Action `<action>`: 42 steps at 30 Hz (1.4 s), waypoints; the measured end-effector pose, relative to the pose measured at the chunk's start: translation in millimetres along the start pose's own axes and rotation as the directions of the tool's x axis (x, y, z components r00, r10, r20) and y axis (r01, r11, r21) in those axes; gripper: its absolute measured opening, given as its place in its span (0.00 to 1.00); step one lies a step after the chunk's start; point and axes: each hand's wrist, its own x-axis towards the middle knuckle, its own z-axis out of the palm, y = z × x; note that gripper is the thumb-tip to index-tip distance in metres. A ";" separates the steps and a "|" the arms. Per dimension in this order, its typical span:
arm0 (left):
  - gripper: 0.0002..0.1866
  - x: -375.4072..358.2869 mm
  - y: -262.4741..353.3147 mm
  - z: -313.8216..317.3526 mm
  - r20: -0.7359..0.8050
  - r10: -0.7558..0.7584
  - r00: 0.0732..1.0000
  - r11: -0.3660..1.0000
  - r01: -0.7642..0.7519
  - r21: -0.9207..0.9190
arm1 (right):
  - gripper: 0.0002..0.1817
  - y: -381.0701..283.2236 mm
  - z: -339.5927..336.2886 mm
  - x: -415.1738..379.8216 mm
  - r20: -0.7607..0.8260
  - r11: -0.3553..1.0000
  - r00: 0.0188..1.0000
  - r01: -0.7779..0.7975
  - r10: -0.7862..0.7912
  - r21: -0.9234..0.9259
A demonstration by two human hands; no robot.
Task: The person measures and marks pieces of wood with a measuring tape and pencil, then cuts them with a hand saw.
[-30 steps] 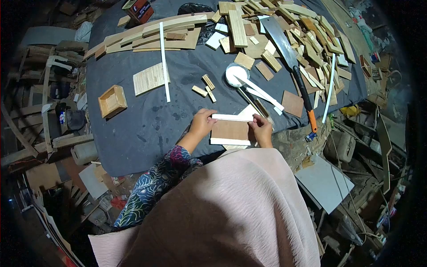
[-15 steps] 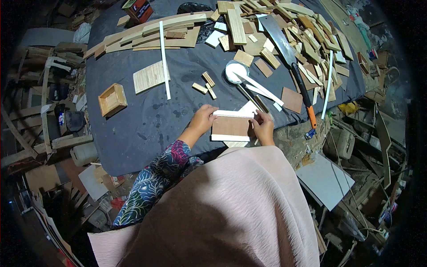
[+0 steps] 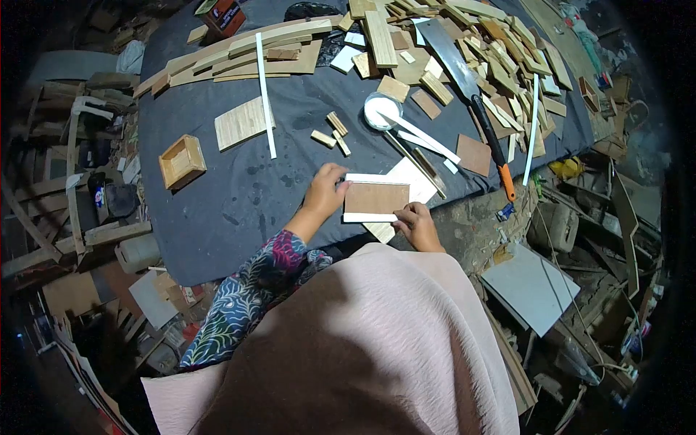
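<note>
A small brown wooden panel point(image 3: 377, 199) with white strips along its far and near edges is between my hands. My left hand point(image 3: 323, 194) grips its left end, thumb and fingers near the far corner. At the near right corner, my right hand point(image 3: 418, 226) is closed, fingertips pinching the white strip's end. Beneath the panel lies a pale board point(image 3: 415, 181), partly covered. Just beyond stands a cup of white paste point(image 3: 381, 112) with a flat white stick point(image 3: 428, 140) leaning out. Several short wood blocks point(image 3: 332, 135) lie to the left of the cup.
Scrap wood pieces point(image 3: 500, 65) are heaped at the back right of the dark cloth-covered table point(image 3: 210, 225). A handsaw point(image 3: 464, 83) with a black and orange handle lies by them. At left are a small wooden box point(image 3: 182, 162), a striped board point(image 3: 239, 125) and long strips point(image 3: 254, 47).
My right hand has moved from the panel's far right corner down to its near right corner. My left hand stays at the left end, its fingers slightly shifted.
</note>
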 end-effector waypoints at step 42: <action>0.10 -56.5 -4.0 -7.1 0.276 0.063 0.959 0.996 -0.044 -0.074 | 0.13 13.1 8.8 -14.0 -0.185 0.976 0.971 -0.114 0.149 0.185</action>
